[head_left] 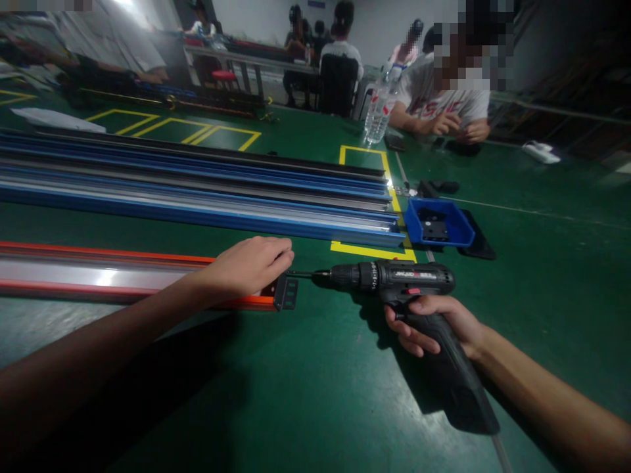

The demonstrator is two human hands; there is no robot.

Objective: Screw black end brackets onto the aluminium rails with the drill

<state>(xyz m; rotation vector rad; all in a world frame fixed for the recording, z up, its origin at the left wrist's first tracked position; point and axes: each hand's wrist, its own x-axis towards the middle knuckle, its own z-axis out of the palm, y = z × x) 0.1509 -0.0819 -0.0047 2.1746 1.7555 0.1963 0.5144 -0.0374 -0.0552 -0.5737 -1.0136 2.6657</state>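
My right hand (434, 325) grips a black power drill (417, 279), a finger at its trigger. The drill lies level, pointing left, and its long thin bit (308, 273) reaches the end of an orange-edged metal rail (148, 272). Across that end, my left hand (251, 266) is closed over the rail, fingers curled down near the bit's tip. A black slotted end bracket (288, 293) sits at the rail's end, partly covered by the hand. Exactly where the bit's tip meets the bracket is hidden by my fingers.
Several blue and black rails (246, 203) lie beyond the orange one. Right of them stands a blue bin (466, 230) holding dark plates. Water bottles (378, 115) stand farther back, near a seated person (444, 105). A cord (501, 453) trails from the drill's handle.
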